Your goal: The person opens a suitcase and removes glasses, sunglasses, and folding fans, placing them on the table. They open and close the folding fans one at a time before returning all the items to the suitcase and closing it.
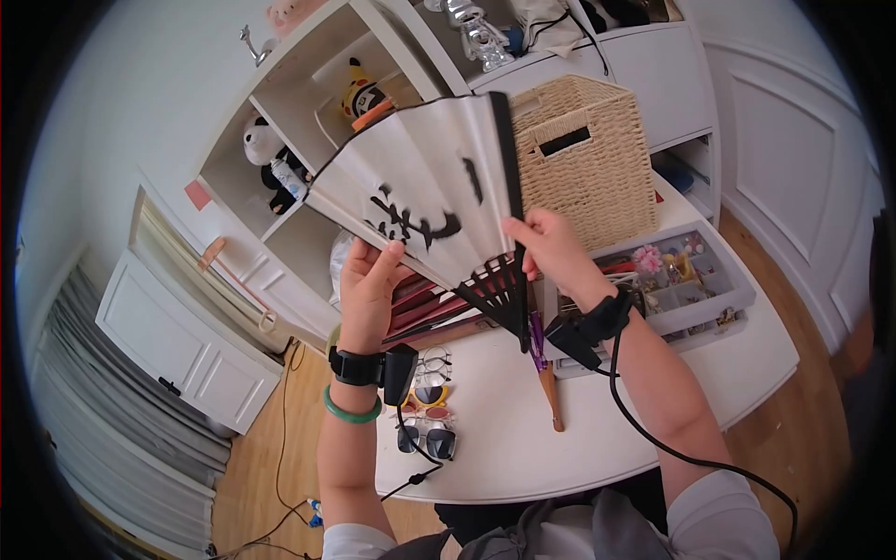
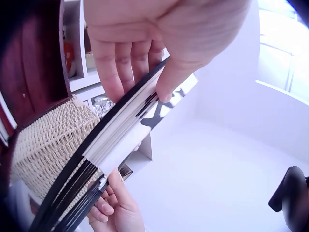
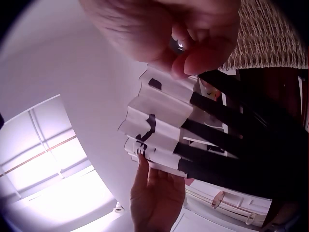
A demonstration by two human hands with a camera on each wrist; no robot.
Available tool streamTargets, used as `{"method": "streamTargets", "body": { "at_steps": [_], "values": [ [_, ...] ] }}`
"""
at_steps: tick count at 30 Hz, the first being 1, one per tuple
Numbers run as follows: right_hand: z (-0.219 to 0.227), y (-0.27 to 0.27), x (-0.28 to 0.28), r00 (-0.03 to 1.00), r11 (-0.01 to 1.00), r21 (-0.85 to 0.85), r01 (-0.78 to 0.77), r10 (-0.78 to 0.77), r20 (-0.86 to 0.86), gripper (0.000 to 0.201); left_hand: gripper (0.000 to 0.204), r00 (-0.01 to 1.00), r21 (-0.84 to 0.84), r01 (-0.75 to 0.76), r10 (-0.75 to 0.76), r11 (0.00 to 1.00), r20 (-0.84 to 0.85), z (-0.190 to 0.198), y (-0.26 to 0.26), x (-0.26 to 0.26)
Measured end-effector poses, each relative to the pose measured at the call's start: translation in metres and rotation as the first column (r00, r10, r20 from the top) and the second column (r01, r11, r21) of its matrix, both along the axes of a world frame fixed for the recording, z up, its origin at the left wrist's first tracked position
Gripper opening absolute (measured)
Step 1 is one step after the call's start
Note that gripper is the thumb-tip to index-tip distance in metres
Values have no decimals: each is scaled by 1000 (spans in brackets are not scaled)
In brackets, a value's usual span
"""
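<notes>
A white folding fan (image 1: 420, 177) with black ribs and black brush characters is spread partly open above the table, its pivot end pointing down. My left hand (image 1: 367, 297) pinches its left edge, thumb on the front of the paper (image 2: 112, 155) and fingers behind. At the opposite edge, my right hand (image 1: 558, 254) holds the dark outer rib between thumb and fingers. From the right wrist view, the wavy pleats (image 3: 161, 104) stretch between both hands. Below the fan, a brown stick-like item (image 1: 553, 397) with purple on it lies on the table.
Several pairs of glasses (image 1: 427, 441) lie on the white table (image 1: 504, 457) near the left forearm. A dark red case (image 1: 420, 322) sits behind the fan. To the right is a compartment box (image 1: 719, 297) with trinkets; a woven basket (image 1: 616, 159) stands behind it.
</notes>
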State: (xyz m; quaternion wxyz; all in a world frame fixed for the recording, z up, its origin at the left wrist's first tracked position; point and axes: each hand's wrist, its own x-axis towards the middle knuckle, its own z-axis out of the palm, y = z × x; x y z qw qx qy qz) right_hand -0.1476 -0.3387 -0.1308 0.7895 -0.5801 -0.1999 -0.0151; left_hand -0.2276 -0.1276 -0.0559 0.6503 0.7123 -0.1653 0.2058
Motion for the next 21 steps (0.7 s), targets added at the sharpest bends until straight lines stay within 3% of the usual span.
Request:
{"method": "streamTargets", "body": {
  "at_steps": [7,12,21],
  "values": [
    [0,0,-1,997,986,158,52,-42,-66,26,30,1000,-186,-11,13,983,9,-5,28,-1],
    [-6,8,2,997,989,143,23,-12,-73,23,30,1000,-320,-19,22,947,3,-20,44,-7],
    [-11,19,-3,989,992,100,-82,94,-114,30,22,992,-360,-125,112,925,-56,-48,68,-40]
  ]
}}
